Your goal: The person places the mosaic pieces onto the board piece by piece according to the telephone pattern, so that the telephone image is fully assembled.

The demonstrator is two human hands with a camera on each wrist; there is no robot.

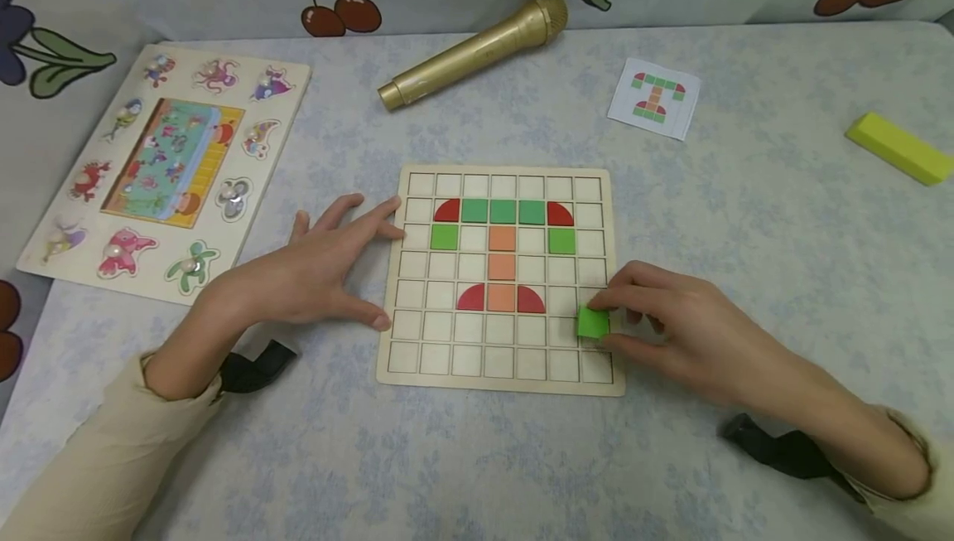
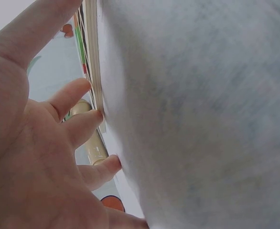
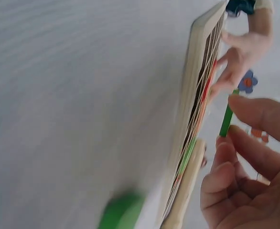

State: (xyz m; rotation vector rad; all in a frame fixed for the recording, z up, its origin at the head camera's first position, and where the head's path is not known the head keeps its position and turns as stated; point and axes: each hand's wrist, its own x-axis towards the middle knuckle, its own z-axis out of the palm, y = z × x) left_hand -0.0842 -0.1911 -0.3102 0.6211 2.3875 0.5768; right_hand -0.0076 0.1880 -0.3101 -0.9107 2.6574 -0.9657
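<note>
A wooden grid board (image 1: 440,386) lies on the cloth, with red quarter-round, green and orange square tiles set in its cells. Between thumb and fingers my right hand (image 1: 681,321) pinches a light green square tile (image 1: 594,322) over the board's lower right cells. The same green tile (image 3: 227,117) shows edge-on in the right wrist view. My left hand (image 1: 305,272) is spread along the board's left side, thumb and a fingertip touching its edge. In the left wrist view the left hand (image 2: 49,143) has its fingers extended beside the board edge (image 2: 94,62).
Behind the board are a gold microphone (image 1: 477,52) and a small card (image 1: 656,99) printed with a coloured tile pattern. A peg puzzle board (image 1: 167,268) with sea animals lies at the left. A yellow-green block (image 1: 900,148) rests at the far right.
</note>
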